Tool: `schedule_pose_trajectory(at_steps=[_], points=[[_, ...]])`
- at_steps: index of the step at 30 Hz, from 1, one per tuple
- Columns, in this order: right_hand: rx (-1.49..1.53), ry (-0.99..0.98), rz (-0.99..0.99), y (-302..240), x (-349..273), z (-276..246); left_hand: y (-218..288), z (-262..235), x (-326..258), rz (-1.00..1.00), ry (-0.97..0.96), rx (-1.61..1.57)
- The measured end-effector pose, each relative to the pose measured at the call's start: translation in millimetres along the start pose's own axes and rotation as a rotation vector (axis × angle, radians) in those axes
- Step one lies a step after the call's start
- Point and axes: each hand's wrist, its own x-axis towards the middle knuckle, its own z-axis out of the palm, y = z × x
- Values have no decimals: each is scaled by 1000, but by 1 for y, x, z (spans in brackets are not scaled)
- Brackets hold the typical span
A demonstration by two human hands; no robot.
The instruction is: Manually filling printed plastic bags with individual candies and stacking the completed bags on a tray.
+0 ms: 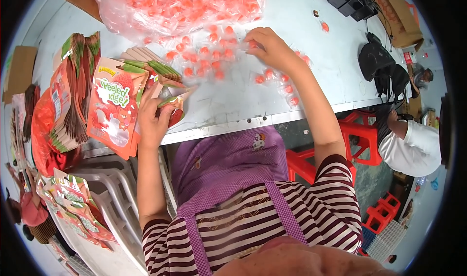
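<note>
A: Where's the left hand (pixel 154 114)?

B: Left of centre in the frame, at the near edge of the grey table (pixel 233 106). Its fingers are curled around an open orange pouch (pixel 171 103), thumb on one side, fingers on the other, holding the mouth of it up off the table.

A: And the right hand (pixel 270 47)?

B: Upper middle of the frame, reaching out over the table. The fingertips are bunched together and press down on the small wrapped orange candies (pixel 214 57) scattered there. Whether it has one pinched I cannot tell; the fingers hide it.

A: How do the candies lie?

B: Loose, spread across the table between the two hands and to the right of the wrist. Behind them, at the top of the frame, sits a big clear plastic bag (pixel 180 6) full of the same candies.

A: What else is near the left hand?

B: A stack of flat orange pouches (pixel 114 106) just left of it, overlapping the table edge, and a fanned bundle of more pouches (pixel 73 86) further left. White plastic chairs (pixel 109 198) are stacked at the lower left.

A: Anyone else about?

B: A person in a white shirt (pixel 413 147) at the right edge, beside red stools (pixel 362 135).
</note>
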Motion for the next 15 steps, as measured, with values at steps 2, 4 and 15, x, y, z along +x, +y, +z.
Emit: schedule_pose_trajectory(at_steps=[2, 4, 15], points=[[27, 52, 19, 7, -3, 1, -2, 0, 0, 0, 3, -5], [56, 103, 41, 15, -4, -1, -5, 0, 0, 13, -12, 26], [-21, 100, -111, 18, -2, -4, -1, 1, 1, 14, 12, 10]])
